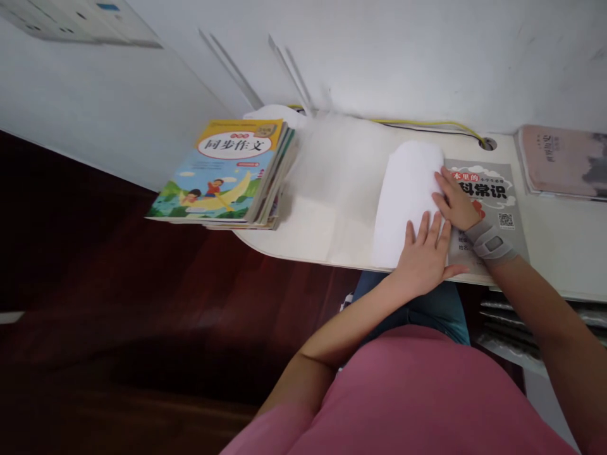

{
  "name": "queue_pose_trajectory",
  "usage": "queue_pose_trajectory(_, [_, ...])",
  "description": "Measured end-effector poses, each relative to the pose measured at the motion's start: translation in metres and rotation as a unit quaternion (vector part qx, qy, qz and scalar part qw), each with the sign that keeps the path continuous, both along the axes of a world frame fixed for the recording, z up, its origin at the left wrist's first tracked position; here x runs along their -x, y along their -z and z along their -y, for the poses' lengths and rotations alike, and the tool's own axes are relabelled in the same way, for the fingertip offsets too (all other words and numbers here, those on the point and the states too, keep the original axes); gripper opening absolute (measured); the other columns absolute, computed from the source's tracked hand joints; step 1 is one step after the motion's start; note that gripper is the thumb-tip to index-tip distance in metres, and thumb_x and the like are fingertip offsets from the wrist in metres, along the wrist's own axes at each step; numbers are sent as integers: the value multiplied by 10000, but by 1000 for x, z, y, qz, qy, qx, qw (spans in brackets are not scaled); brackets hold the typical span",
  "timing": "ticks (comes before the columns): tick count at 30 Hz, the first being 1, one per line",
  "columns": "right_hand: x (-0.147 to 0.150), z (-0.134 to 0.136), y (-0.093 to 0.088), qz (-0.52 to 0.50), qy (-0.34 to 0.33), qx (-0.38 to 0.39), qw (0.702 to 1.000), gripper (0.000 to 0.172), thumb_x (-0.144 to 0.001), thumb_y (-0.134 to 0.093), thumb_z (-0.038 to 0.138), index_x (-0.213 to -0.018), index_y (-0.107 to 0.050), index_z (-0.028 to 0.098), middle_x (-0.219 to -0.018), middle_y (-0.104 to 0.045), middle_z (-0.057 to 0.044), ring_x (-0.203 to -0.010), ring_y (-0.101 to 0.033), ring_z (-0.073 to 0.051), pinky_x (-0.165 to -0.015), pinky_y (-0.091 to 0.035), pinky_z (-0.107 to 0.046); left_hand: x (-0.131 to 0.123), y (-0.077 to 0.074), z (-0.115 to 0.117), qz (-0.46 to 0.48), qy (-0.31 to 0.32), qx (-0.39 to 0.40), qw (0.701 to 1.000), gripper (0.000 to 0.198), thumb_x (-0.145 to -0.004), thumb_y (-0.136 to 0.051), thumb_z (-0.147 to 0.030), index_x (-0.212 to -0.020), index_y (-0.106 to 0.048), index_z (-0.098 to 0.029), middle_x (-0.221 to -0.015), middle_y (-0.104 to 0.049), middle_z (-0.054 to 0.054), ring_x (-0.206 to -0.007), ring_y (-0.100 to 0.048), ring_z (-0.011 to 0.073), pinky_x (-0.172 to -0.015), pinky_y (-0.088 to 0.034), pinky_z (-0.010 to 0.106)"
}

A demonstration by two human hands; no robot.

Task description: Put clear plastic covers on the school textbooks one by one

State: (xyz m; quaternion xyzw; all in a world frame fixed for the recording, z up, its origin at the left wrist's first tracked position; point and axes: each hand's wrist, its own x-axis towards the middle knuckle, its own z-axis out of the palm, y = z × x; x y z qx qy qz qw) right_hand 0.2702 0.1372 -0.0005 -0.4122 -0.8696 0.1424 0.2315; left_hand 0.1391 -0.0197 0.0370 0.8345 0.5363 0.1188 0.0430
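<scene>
Pink cloth of the person's shirt (427, 392) filled the bottom of the view, cut off by the lower edge and hiding most of the blue trousers (441, 309). At right, under the worktop (308, 234), some dark, shiny-edged items (507, 322) were too dim to name. The pinkish book (559, 158) ran out past the right edge, and a pale wall panel (85, 19) was cropped at the upper left. Mid-worktop, a hazy, see-through sheet (332, 170) was hard to make out. Only the top cover of the book stack (218, 170) showed its front.

White paper (408, 196) bulged along the left side of the grey book (497, 196), near the worktop's front edge; whether the two were joined could not be told. The left hand (424, 253) lay spread on the paper, fingers extended, thumb out toward the grey book, gripping nothing. The right hand (455, 199), a grey band (493, 245) at its wrist, was likewise unclenched, its fingers resting on the paper's right edge, its palm hidden, covering part of the printed title.
</scene>
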Motion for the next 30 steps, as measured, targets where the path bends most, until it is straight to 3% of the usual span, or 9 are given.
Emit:
queue_pose_trajectory(3, [-1, 0, 1, 4, -7, 8, 1000, 591, -920, -381, 350, -1481, -323, 170, -1574, -273, -93, -1458, -222, -283, -1181, -248, -537, -5, 0, -6, -20, -23, 31, 999, 763, -904, -456, -554, -1446, -356, -26, -1527, -275, 272, -1424, -205, 440, -1099, -254, 636])
queue_pose_trajectory(7, [-6, -2, 5, -11, -2, 10, 1000, 650, -865, -472, 323, -1484, -310, 205, -1580, -259, -85, -1454, -229, -301, -1176, -245, -563, -11, 4, -3, -16, 1, 54, 998, 630, -919, -484, -375, -1448, -362, -56, -1545, -249, 256, -1423, -218, 433, -1096, -278, 618])
queue_pose_trajectory(11, [-7, -2, 6, 1, -7, 20, 1000, 668, -838, -498, 313, -1473, -330, 193, -1581, -254, -99, -1452, -231, -313, -1171, -248, -570, -14, 6, 1, -5, -11, 47, 999, 563, -922, -446, -310, -1429, -396, -71, -1543, -272, 239, -1419, -237, 430, -1084, -288, 634])
queue_pose_trajectory(15, [-6, 0, 4, 24, 11, 7, 1000, 608, -821, -500, 284, -1407, -437, 136, -1542, -331, -127, -1429, -288, -323, -1169, -280, -549, -20, 8, 5, -1, -1, 45, 999, 561, -917, -468, -376, -1386, -455, -69, -1532, -294, 247, -1407, -251, 449, -1078, -296, 641])
queue_pose_trajectory(19, [-8, -2, 6, 20, 29, -10, 999, 563, -794, -514, 251, -1351, -510, 164, -1511, -391, -105, -1399, -344, -338, -1158, -301, -571, -26, 10, 8, -4, 24, 38, 999, 510, -906, -506, -355, -1346, -510, -98, -1541, -290, 229, -1406, -270, 435, -1078, -317, 623])
queue_pose_trajectory(25, [-3, 0, 6, 17, -35, 12, 999, 604, -850, -475, 311, -1440, -395, 215, -1598, -215, -52, -1475, -144, -305, -1167, -221, -607, -2, 7, 4, -15, 59, 27, 998, 440, -945, -436, -373, -1319, -552, -170, -1548, -330, 136, -1416, -269, 409, -1067, -302, 666])
queue_pose_trajectory(27, [-1, 2, 4, 31, -58, 18, 998, 573, -857, -473, 324, -1420, -431, 224, -1584, -259, -42, -1477, -131, -297, -1168, -216, -608, 6, 6, 6, -18, 69, 37, 997, 455, -960, -409, -393, -1342, -528, -175, -1545, -339, 129, -1416, -276, 396, -1067, -306, 659])
queue_pose_trajectory(30, [-1, 4, 3, 39, -76, 18, 996, 462, -835, -495, 289, -1276, -593, 195, -1480, -452, -61, -1464, -200, -292, -1171, -250, -576, 11, 1, 9, -14, 80, 82, 993, 522, -956, -414, -461, -1378, -485, -163, -1543, -341, 133, -1409, -297, 386, -1066, -359, 579])
